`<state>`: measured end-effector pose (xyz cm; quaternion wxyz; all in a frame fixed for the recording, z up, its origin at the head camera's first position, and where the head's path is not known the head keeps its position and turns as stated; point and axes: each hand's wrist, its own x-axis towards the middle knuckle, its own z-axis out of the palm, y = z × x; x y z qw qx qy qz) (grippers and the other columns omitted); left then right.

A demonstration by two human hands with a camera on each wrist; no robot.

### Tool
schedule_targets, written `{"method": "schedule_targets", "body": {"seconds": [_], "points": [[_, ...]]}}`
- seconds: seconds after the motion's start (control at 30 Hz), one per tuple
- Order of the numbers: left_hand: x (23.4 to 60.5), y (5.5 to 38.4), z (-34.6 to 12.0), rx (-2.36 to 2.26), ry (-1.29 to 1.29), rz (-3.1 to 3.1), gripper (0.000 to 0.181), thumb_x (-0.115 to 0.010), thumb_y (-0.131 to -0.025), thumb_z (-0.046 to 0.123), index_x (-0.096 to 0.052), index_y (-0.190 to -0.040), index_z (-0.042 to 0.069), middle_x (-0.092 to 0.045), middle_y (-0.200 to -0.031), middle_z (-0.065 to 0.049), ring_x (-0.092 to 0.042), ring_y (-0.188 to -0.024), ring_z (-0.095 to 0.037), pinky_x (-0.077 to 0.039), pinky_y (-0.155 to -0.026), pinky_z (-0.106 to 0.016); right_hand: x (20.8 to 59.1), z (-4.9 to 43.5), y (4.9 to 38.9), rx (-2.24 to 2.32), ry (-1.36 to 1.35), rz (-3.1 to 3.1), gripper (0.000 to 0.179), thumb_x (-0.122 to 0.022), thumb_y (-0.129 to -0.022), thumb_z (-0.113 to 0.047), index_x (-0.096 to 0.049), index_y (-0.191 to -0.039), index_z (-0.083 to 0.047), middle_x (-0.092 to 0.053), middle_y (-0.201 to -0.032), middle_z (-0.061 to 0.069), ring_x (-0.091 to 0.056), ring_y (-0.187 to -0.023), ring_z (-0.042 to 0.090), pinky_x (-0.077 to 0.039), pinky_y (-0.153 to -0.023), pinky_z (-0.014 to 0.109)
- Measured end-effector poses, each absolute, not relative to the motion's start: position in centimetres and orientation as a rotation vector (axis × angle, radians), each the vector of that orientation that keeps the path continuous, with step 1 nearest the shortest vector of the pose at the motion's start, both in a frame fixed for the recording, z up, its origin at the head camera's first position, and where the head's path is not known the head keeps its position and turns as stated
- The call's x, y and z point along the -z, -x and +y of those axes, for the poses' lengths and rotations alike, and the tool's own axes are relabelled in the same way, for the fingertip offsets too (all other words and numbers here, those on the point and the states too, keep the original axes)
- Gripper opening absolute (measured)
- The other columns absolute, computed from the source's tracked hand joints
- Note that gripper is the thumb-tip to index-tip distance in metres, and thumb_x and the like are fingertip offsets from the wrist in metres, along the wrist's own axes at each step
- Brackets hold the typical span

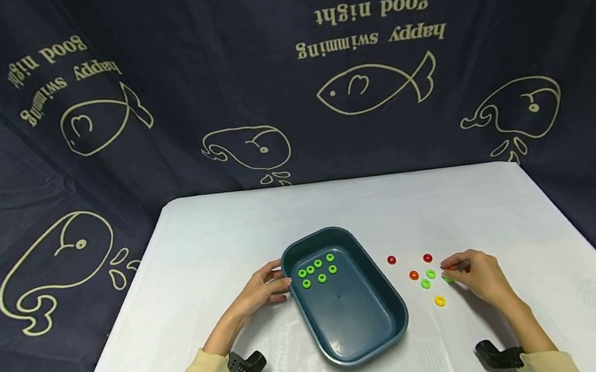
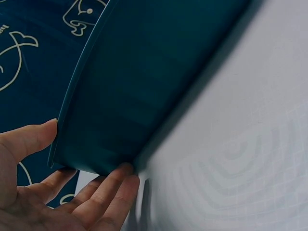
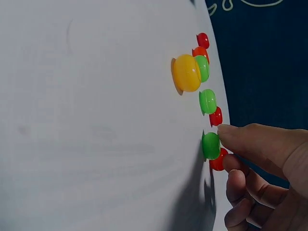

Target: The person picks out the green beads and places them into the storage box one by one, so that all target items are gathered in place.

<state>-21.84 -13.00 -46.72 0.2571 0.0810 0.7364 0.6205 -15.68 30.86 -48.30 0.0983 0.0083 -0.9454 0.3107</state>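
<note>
My left hand (image 1: 261,290) rests against the left side of a dark teal tray (image 1: 321,343), its fingers fairly straight. In the left wrist view, the thumb touches the rim and fingertips lie along the outer wall (image 2: 125,96). Several small green rings (image 1: 318,263) lie in the tray's far half. Right of the tray, my right hand (image 1: 479,278) reaches down with thumb and index finger beside a red ring (image 3: 219,160). A green ring (image 3: 211,146) is right at the thumb tip. I cannot tell whether the fingers pinch the red ring.
Between tray and right hand lie a yellow ring (image 1: 439,301), two green rings (image 1: 425,284), an orange-red ring (image 1: 414,275) and two red rings (image 1: 392,260). All are on a white-covered table (image 1: 213,237). A dark curtain (image 1: 258,76) with fish drawings hangs behind.
</note>
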Motion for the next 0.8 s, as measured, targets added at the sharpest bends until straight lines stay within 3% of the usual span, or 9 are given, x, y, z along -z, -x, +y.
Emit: {"method": "schedule_targets", "body": {"seconds": [0.37, 0.63, 0.8], "points": [[46.74, 21.93, -12.98, -1.689, -0.218, 1.994, 0.065, -0.058, -0.092, 0.018, -0.026, -0.146, 0.002, -0.042, -0.137, -0.029, -0.060, -0.111, -0.032, -0.053, -0.091, -0.045, 48.00, 30.66, 15.02, -0.870, 0.030, -2.855, 0.010, -0.077, -0.074, -0.009, -0.075, -0.083, -0.008, -0.069, -0.076, 0.003, -0.049, -0.061, 0.003, -0.040, -0.053, 0.020], [47.10, 21.84, -13.36, -1.747, -0.356, 1.982, 0.074, -0.065, -0.087, 0.032, -0.030, -0.144, 0.000, -0.049, -0.128, -0.026, -0.066, -0.099, -0.018, -0.057, -0.082, -0.037, 47.91, 30.43, 14.71, -0.801, 0.041, -2.915, 0.014, -0.078, -0.072, -0.009, -0.075, -0.085, -0.006, -0.062, -0.079, 0.005, -0.051, -0.069, 0.011, -0.039, -0.055, 0.023], [46.95, 21.94, -13.19, -1.715, -0.282, 1.981, 0.069, -0.061, -0.090, 0.023, -0.027, -0.146, 0.001, -0.043, -0.134, -0.030, -0.063, -0.107, -0.025, -0.055, -0.089, -0.043, 47.67, 30.34, 14.74, -0.764, 0.028, -2.949, 0.015, -0.078, -0.071, -0.008, -0.075, -0.085, -0.005, -0.060, -0.080, 0.007, -0.052, -0.070, 0.014, -0.039, -0.054, 0.025]]}}
